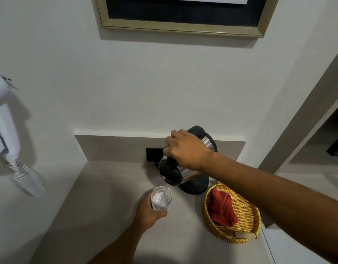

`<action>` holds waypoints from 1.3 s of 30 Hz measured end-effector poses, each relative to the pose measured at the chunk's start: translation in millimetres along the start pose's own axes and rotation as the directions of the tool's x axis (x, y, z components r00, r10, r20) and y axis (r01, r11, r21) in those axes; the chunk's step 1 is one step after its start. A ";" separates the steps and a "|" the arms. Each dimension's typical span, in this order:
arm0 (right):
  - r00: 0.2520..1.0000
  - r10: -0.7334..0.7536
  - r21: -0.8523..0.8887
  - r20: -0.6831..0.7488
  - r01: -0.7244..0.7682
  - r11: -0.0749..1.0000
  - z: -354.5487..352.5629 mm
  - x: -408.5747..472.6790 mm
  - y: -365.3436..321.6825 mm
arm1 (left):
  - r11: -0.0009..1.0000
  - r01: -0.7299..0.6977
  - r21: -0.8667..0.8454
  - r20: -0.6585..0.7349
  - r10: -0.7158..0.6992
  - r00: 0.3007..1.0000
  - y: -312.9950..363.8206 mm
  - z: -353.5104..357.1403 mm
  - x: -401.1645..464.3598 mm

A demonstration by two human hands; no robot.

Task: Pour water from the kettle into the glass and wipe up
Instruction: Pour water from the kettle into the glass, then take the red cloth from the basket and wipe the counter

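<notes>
My right hand [185, 149] grips the black handle of a steel kettle [187, 174], which is tilted to the left above its black base [197, 186]. A thin stream of water runs from the spout into a clear glass [161, 199]. The glass stands on the beige counter [99, 197] and holds water. My left hand [148, 212] is wrapped around the glass from the near left. A red cloth [222, 208] lies in a yellow wicker basket [248, 216] to the right of the glass.
A black wall socket [152, 154] sits behind the kettle. A white wall-mounted hair dryer [6, 128] with a coiled cord hangs at the left. A framed picture [181, 18] is high on the wall. The counter ends at a wall on the right.
</notes>
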State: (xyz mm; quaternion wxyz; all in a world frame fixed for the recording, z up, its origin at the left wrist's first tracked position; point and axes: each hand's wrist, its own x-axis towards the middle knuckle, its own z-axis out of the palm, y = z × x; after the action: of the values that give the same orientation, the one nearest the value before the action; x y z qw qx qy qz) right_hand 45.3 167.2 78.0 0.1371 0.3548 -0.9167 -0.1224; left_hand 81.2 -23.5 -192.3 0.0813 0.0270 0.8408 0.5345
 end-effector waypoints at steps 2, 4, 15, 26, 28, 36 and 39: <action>1.000 0.011 0.018 -0.012 -0.011 1.000 3.5 -1.0 1.1 | 1.000 0.001 -0.009 0.004 -0.001 1.000 0.3 0.0 -0.3; 0.999 0.033 0.041 -0.025 -0.032 0.999 10.3 -4.5 3.4 | 1.000 -0.005 -0.018 0.004 0.005 1.000 0.5 0.4 -0.4; 0.815 0.579 0.492 0.011 -0.509 0.707 78.8 -63.3 48.2 | 0.999 -0.019 -0.044 0.012 0.020 1.000 -2.1 -0.2 1.8; 0.454 0.884 0.785 0.111 -0.586 0.203 137.1 -89.5 66.0 | 0.998 0.056 0.031 0.033 -0.057 0.998 -5.1 0.3 2.0; 0.373 0.907 0.816 0.195 -0.575 0.061 150.5 -90.0 65.0 | 0.997 0.064 0.049 0.034 -0.066 0.997 -2.3 -0.4 1.1; 0.220 0.945 0.743 0.241 -0.668 -0.034 164.6 -108.8 44.9 | 0.992 -0.010 0.126 0.085 -0.001 0.996 8.1 -8.2 -3.6; 0.122 0.975 0.651 0.184 -0.759 -0.028 177.6 -135.6 -9.5 | 0.956 -0.168 0.242 0.123 0.142 0.982 8.4 -17.2 -4.7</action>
State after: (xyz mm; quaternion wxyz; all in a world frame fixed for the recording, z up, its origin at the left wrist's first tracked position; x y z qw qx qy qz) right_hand 87.6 275.7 -112.9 0.2114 -0.2830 -0.8637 0.3595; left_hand 82.6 -35.9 -177.1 0.0789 0.1309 0.8916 0.4263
